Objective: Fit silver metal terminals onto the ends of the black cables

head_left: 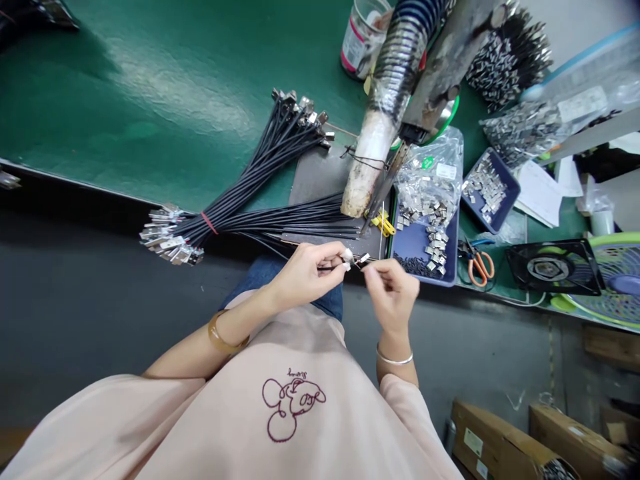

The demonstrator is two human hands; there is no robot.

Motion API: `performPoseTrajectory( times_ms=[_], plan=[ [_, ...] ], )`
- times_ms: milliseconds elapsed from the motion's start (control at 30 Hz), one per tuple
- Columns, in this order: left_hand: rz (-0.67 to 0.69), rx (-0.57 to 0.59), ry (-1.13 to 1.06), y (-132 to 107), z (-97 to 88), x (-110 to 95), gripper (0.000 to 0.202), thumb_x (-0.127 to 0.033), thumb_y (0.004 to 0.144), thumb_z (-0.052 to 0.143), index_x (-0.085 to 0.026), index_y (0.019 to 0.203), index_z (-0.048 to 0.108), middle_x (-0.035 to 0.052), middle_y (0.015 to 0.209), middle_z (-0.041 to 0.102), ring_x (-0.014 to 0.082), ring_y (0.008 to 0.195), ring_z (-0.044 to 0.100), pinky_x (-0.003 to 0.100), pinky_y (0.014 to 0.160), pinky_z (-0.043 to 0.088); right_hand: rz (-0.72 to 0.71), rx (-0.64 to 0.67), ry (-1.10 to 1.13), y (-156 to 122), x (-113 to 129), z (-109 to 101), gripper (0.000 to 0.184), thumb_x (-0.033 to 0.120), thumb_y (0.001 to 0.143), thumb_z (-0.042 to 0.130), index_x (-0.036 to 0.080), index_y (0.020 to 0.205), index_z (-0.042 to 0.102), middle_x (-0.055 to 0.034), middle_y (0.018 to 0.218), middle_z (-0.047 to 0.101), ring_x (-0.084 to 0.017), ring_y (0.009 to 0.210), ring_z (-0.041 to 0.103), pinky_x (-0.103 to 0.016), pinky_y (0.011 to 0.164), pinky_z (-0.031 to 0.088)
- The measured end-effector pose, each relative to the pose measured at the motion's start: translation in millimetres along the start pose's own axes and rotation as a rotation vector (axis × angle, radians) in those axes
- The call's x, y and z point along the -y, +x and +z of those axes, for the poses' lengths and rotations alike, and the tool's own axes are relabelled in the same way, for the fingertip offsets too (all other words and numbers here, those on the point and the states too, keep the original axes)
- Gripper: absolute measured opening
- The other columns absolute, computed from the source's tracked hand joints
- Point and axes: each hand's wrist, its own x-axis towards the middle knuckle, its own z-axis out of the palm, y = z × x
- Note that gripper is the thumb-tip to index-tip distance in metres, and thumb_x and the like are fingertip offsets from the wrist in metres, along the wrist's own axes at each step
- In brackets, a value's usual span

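Here, left hand [305, 272], right hand [393, 291], connector [363, 259], label [353, 44] illegible

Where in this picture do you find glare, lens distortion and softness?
Head view: a pale glare patch lies on the green mat; head view: the wide lens bows the bench edge and stretches the fan at the right margin; head view: the left hand, right hand and the small metal part they pinch are sharp, the far corners softer.
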Motion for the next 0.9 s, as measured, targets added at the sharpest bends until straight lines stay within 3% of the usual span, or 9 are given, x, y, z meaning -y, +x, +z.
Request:
performPoseTrajectory(
  times_ms=[100, 133, 267, 367, 433, 500, 567, 733, 900],
  plan=[
    [0.053, 0.01, 0.063, -1.7, 0.0, -0.3, 0.008, -0.017, 0.087, 0.061, -0.014, 0.086, 0.068, -0.0024, 0.067, 0.059, 0.0077, 0.057, 0.045, 0.02, 0.055, 0.037, 0.14, -0.212, -0.055, 10.2, -20.7, -25.7, 0.024, 0.037, 0.095, 0.055, 0.02, 0.087, 0.07, 0.0047, 0.058, 0.053, -0.009, 0.049, 0.045, -0.024, 0.05, 0.036],
    [0.09, 0.029, 0.097, -1.3, -0.4, -1.4, 0.008, -0.018, 0.087, 0.062, -0.015, 0.086, 0.069, -0.0006, 0.07, 0.063, 0.0086, 0.059, 0.049, 0.02, 0.058, 0.039, 0.173, -0.21, -0.124, 16.0, -29.1, -34.5, 0.026, 0.039, 0.095, 0.055, 0.02, 0.087, 0.071, 0.0031, 0.061, 0.057, -0.01, 0.051, 0.047, -0.025, 0.053, 0.037],
    [0.182, 0.249, 0.165, 5.5, -9.6, -9.6, 0.016, -0.014, 0.087, 0.061, -0.017, 0.076, 0.073, 0.0028, 0.071, 0.07, 0.0126, 0.065, 0.061, 0.023, 0.067, 0.044, 0.175, 0.138, -0.295, 42.0, -59.5, -53.3, 0.025, 0.041, 0.089, 0.062, 0.019, 0.081, 0.071, -0.0004, 0.073, 0.067, -0.01, 0.054, 0.046, -0.027, 0.058, 0.038],
    [0.062, 0.525, 0.033, 13.9, -23.0, -13.0, 0.022, -0.015, 0.086, 0.061, -0.016, 0.066, 0.07, -0.0001, 0.056, 0.063, 0.0094, 0.051, 0.054, 0.021, 0.056, 0.04, 0.138, 0.287, -0.316, 56.3, -70.6, -52.8, 0.019, 0.035, 0.086, 0.062, 0.019, 0.085, 0.071, -0.0019, 0.079, 0.071, -0.01, 0.053, 0.046, -0.027, 0.059, 0.038],
    [-0.073, 0.616, -0.148, 18.9, -30.5, -11.3, 0.021, -0.021, 0.086, 0.064, -0.014, 0.067, 0.069, 0.0, 0.053, 0.062, 0.0081, 0.047, 0.051, 0.019, 0.051, 0.039, 0.124, 0.367, -0.325, 61.6, -71.1, -52.1, 0.014, 0.031, 0.084, 0.062, 0.019, 0.082, 0.069, -0.0012, 0.077, 0.07, -0.011, 0.055, 0.048, -0.027, 0.061, 0.039],
    [-0.179, 0.576, -0.312, 22.3, -33.4, -7.5, 0.019, -0.026, 0.084, 0.069, -0.013, 0.071, 0.07, 0.0001, 0.053, 0.06, 0.0079, 0.046, 0.05, 0.019, 0.048, 0.039, 0.115, 0.421, -0.339, 63.0, -67.8, -53.4, 0.01, 0.027, 0.083, 0.062, 0.019, 0.079, 0.066, 0.0002, 0.075, 0.069, -0.01, 0.055, 0.049, -0.026, 0.062, 0.038],
    [-0.24, 0.472, -0.414, 24.0, -31.1, -3.8, 0.019, -0.029, 0.079, 0.073, -0.012, 0.071, 0.071, -0.0001, 0.054, 0.059, 0.0069, 0.046, 0.047, 0.018, 0.046, 0.037, 0.124, 0.383, -0.371, 60.3, -62.7, -56.2, 0.01, 0.028, 0.084, 0.063, 0.02, 0.078, 0.065, 0.0032, 0.067, 0.063, -0.01, 0.052, 0.044, -0.026, 0.061, 0.035],
    [-0.272, 0.19, -0.424, 24.6, -14.2, -1.1, 0.021, -0.029, 0.075, 0.076, -0.011, 0.069, 0.069, -0.0018, 0.054, 0.054, 0.0052, 0.048, 0.042, 0.017, 0.046, 0.034, 0.201, 0.025, -0.375, 45.3, -52.0, -59.3, 0.019, 0.037, 0.089, 0.061, 0.022, 0.079, 0.061, 0.0107, 0.049, 0.034, -0.009, 0.044, 0.028, -0.026, 0.054, 0.027],
    [-0.24, 0.033, -0.312, 25.0, -3.7, 0.8, 0.017, -0.027, 0.076, 0.072, -0.011, 0.078, 0.07, -0.0017, 0.057, 0.055, 0.0063, 0.051, 0.045, 0.019, 0.049, 0.037, 0.138, -0.012, -0.453, 37.4, -53.9, -48.8, 0.015, 0.031, 0.088, 0.06, 0.022, 0.075, 0.061, 0.009, 0.05, 0.041, -0.01, 0.044, 0.031, -0.027, 0.052, 0.027]
  ],
)
